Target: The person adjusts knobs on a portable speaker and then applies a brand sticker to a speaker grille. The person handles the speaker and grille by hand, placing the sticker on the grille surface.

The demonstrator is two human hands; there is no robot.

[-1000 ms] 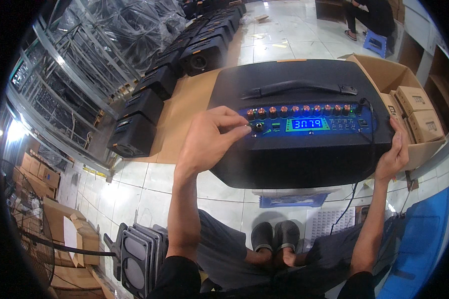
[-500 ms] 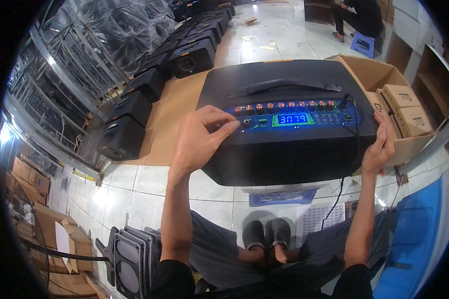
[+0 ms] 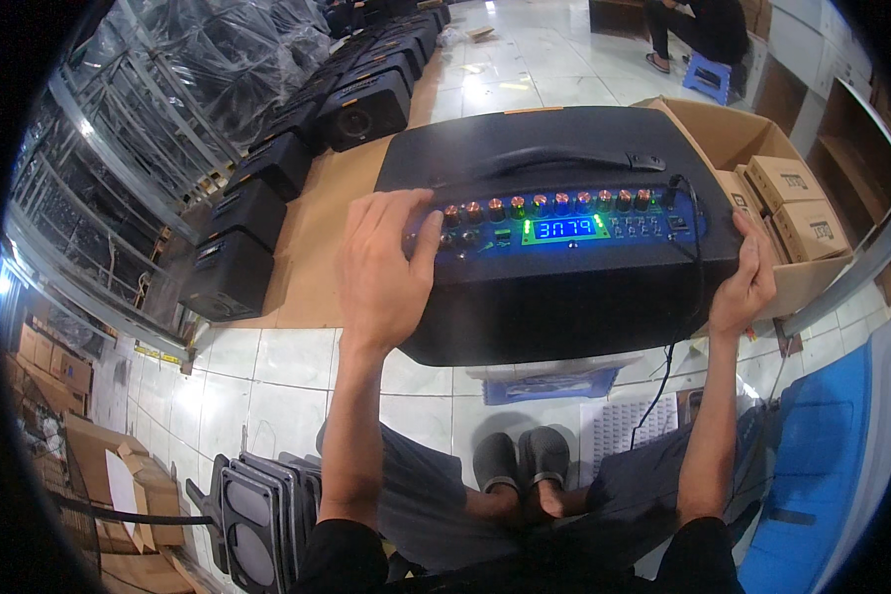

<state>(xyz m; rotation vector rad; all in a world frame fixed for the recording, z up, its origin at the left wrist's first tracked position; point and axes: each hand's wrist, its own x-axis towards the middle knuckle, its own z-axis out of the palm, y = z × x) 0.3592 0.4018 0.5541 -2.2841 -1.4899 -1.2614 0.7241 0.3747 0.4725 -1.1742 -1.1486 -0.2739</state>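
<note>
I've got my L hand (image 3: 391, 267) at the left end of the lit ctrl panel (image 3: 480, 253), thumb & fingers bent; can't tell if it's pinching anything there. My R hand (image 3: 742, 287) grasps the right edge of the blk spkr (image 3: 554, 317). Spkr's btwn both hands, blue display (image 3: 564, 230) on, cord (image 3: 667, 368) hanging down. Open carton (image 3: 824, 263) w/ small boxes (image 3: 804, 230) is just beside its right end.

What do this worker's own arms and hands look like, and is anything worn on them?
Both the left hand and right hand are bare, with no gloves visible. The forearms show no watch or bracelet. Short, plain black sleeves cover the upper arms.
</note>
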